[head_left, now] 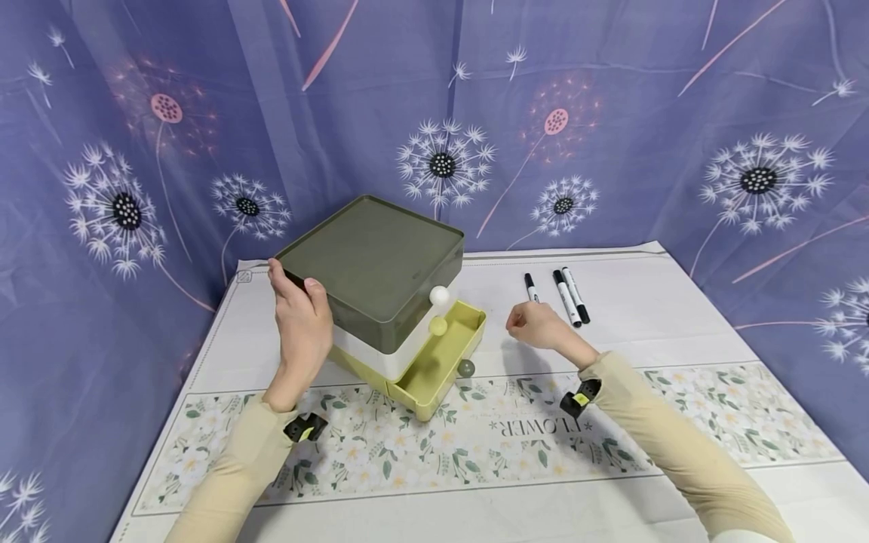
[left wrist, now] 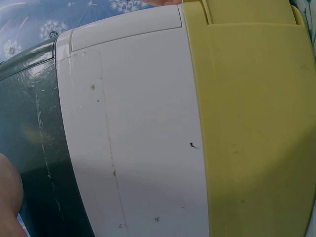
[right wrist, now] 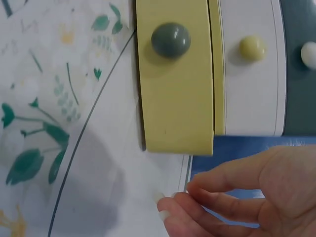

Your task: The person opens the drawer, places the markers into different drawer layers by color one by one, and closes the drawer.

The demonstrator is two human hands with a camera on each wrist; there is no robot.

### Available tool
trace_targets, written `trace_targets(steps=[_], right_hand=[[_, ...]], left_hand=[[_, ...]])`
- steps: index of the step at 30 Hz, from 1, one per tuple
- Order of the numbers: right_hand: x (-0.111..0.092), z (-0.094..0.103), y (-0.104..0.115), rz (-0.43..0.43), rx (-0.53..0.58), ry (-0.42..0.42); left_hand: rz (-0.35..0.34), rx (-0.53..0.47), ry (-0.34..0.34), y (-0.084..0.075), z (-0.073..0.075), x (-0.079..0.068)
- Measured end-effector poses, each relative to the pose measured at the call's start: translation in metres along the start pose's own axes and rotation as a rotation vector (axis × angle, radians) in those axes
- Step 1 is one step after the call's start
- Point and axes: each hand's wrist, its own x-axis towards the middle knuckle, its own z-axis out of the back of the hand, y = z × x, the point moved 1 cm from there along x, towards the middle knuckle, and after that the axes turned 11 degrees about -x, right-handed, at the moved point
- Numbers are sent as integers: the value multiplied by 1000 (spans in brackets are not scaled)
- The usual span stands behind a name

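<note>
Three markers (head_left: 567,299) lie on the counter (head_left: 679,317), none visible inside the yellow bottom drawer (head_left: 434,366), which stands pulled out; the storage box's (head_left: 376,256) upper two appear closed. Left hand (head_left: 302,324) rests extended fingers on the box's side; right hand (head_left: 539,326) hovers near the drawer, fingers loosely curled, gripping nothing visible.
</note>
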Motion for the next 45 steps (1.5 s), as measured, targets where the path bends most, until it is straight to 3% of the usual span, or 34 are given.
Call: trace_targets(steps=[5, 12, 17, 26, 36, 45], right_hand=[[6, 0, -10, -40, 2, -37], [13, -3, -21, -108, -11, -175], [17, -7, -30, -116, -34, -210], [22, -13, -40, -181, -136, -213], [27, -19, -52, -242, -112, -152], [26, -18, -63, -211, -105, -259]], left_hand=[[2, 1, 2, 0, 0, -1], [4, 5, 4, 0, 0, -1], [-5, 5, -5, -1, 0, -1], [-10, 5, -13, 0, 0, -1], [-8, 6, -11, 1, 0, -1], [-18, 8, -14, 1, -1, 0]])
